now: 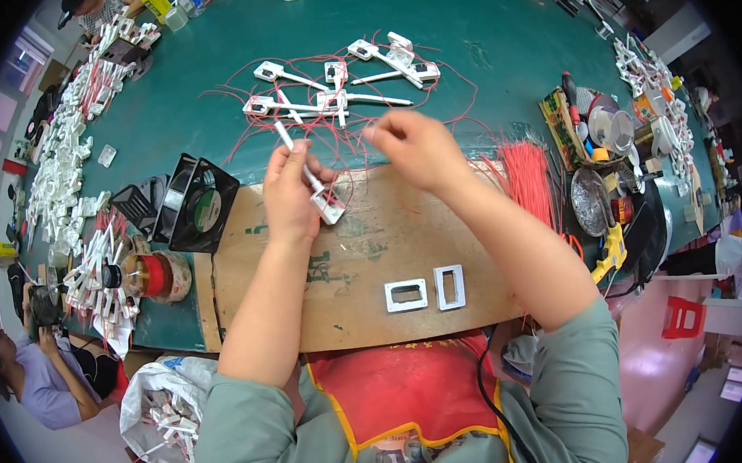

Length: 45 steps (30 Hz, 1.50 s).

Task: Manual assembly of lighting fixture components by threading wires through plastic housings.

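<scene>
left hand: the left hand is pinched round a white plastic switch part with a long stem, held just above the brown cardboard sheet at the bench's near edge

right hand: the right hand has its fingertips pressed together up by the thin red wires; looks like it's pinching 1 strand, but it's too fine to be sure

snag risk: tbh those wires are a proper tangle, so I'd guess a pull on 1 could drag the finished white stemmed parts along with it

drop risk: the grip on the stem is just fingertips, so a slip would probably land the part on the cardboard

loose bits: 2 white rectangular plastic frames lie near the front edge, and a forearm could easily knock them off

surface: green bench, very crowded, with a black square fan on the left, a red wire bundle on the right

room: workshop, another person seated lower left, pinkish floor
</scene>
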{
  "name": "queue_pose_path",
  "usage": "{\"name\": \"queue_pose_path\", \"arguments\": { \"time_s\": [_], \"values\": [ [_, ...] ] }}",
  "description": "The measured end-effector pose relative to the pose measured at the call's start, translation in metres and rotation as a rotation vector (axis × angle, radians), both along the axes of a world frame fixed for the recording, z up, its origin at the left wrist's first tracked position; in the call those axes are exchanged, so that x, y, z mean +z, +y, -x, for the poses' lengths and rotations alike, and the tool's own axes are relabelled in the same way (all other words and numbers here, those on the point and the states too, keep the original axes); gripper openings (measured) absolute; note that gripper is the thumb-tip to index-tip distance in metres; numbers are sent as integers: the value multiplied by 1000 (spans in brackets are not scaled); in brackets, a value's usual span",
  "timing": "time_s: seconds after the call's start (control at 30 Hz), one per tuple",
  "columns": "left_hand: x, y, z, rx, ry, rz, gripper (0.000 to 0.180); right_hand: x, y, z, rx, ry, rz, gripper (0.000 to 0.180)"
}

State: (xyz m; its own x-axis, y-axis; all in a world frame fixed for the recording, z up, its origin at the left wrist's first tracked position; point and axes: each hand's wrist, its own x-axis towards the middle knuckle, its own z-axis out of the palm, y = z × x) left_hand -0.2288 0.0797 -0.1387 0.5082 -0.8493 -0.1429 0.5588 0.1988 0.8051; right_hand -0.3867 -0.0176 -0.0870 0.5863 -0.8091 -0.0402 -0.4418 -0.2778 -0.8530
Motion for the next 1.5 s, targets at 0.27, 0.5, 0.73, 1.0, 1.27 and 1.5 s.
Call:
{"name": "queue_pose_path", "arguments": {
  "time_s": [0.27,0.5,0.73,1.0,1.27,1.5],
  "values": [
    [3,6,5,-22,-61,14,23,-23,-26,-67,-71,129,404,30],
    [4,6,9,69,-35,78,23,-33,-47,-105,87,75,860,30],
    [-3,6,-2,151,146,32,24,-37,-46,-138,199,535,639,30],
    [-2,5,-3,205,139,14,23,-13,-45,-80,166,130,836,31],
    [16,5,2,320,-190,48,25,-3,-23,-16,233,28,1093,12],
    [12,5,4,259,-869,-171,17,11,-21,6,258,31,1205,18]
  ]
}}
